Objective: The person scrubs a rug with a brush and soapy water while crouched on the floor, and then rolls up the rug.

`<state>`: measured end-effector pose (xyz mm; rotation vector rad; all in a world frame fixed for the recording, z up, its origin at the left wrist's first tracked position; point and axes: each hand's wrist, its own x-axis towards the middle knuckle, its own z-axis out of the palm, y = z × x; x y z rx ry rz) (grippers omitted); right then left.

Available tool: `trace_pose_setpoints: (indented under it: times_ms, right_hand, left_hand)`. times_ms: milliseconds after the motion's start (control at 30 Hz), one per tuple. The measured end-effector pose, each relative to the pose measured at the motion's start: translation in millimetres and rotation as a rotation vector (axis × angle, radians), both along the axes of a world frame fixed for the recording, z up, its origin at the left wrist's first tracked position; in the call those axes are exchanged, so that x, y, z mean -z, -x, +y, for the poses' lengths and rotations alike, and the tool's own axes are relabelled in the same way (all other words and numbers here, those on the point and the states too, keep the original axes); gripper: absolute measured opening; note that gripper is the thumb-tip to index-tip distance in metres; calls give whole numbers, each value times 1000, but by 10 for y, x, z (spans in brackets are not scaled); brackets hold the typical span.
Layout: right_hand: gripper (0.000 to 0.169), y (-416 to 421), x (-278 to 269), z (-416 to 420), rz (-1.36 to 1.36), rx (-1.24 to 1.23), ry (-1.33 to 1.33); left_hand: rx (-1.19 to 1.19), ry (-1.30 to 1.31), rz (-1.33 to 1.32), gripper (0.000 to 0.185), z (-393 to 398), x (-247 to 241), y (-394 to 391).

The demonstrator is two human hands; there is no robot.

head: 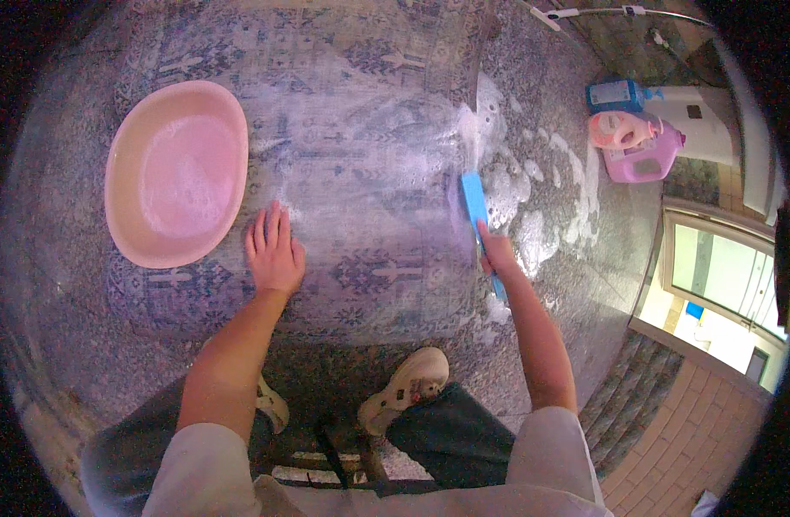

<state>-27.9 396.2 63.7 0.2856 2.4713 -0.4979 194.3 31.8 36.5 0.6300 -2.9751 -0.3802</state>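
Note:
A wet patterned rug [369, 194] with foam on it lies flat on the floor before me. My left hand [274, 252] rests on the rug with its fingers spread, just right of a pink plastic basin [175, 257]. Pale suds or liquid [183, 174] show inside the basin. In my right hand [496, 252] is the handle of a blue brush [474, 196], held at the rug's right edge; its bristles cannot be made out. White foam [503, 187] lies on the floor beside the brush.
Blue [613, 95], pink [620, 130] and purple [640, 161] plastic bottles stand close together at the upper right. My shoes [408, 388] are near the rug's lower edge. A framed glass window or door [718, 265] is at the far right.

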Motion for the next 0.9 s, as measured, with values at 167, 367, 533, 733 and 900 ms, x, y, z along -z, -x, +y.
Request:
trace_pose_setpoints:
  times_ms: [167, 367, 533, 733, 900]
  right_hand:
    - [67, -867, -538, 223, -257, 32, 147]
    - [71, -149, -68, -208, -88, 81, 59]
    - [51, -117, 100, -882, -55, 170, 312]
    - [50, -183, 170, -11, -41, -367, -154]
    - [67, 228, 291, -71, -7, 348, 104]
  left_hand:
    - [-32, 36, -50, 51, -86, -24, -143]
    - [-28, 32, -44, 50, -6, 15, -40]
    - [-18, 27, -32, 50, -62, 16, -114]
    - [-20, 8, -1, 53, -21, 53, -69]
    - [-1, -26, 42, 51, 93, 21, 89]
